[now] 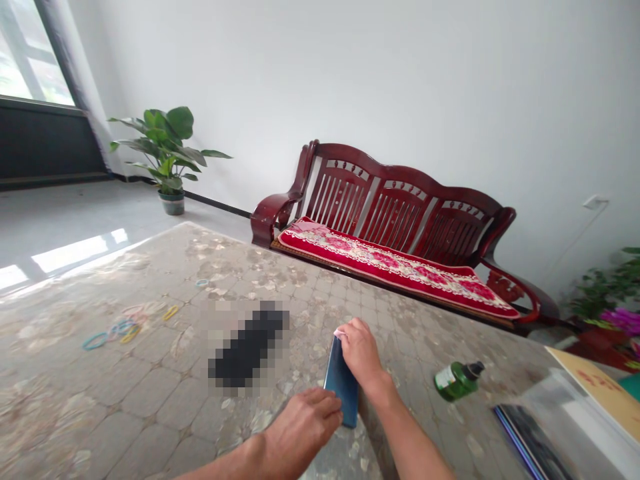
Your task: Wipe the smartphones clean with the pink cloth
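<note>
Blue slab (345, 387): a flat, thin, phone-shaped piece between the two hands, over the near part of the surface (165, 393); its long side runs away from the person.
Left hand (306, 425): at the near end of the blue slab, fingers bent and pinching its left edge.
Right hand (361, 352): at the far end of the blue slab, fingers curled together, pinching a pale scrap (339, 333) against the corner; it is perhaps tissue or cloth, too small to tell.
Dark shape (249, 348): lying left of the blue slab, well apart from the hands, blurred into blocks.
Colored bands (123, 328): a loose cluster on the left of the surface, blue, pink and yellow, with a yellow one just beside it.
Green bottle (453, 382): right of the right hand, with a black top.
Dark flat stack (531, 441): near the lower right, beside a clear box (575, 407).
Bench (345, 190): dark red wood beyond the surface, a red floral runner (390, 262) along its seat.
Potted plant (173, 202): on the floor to the left, broad green leaves.
</note>
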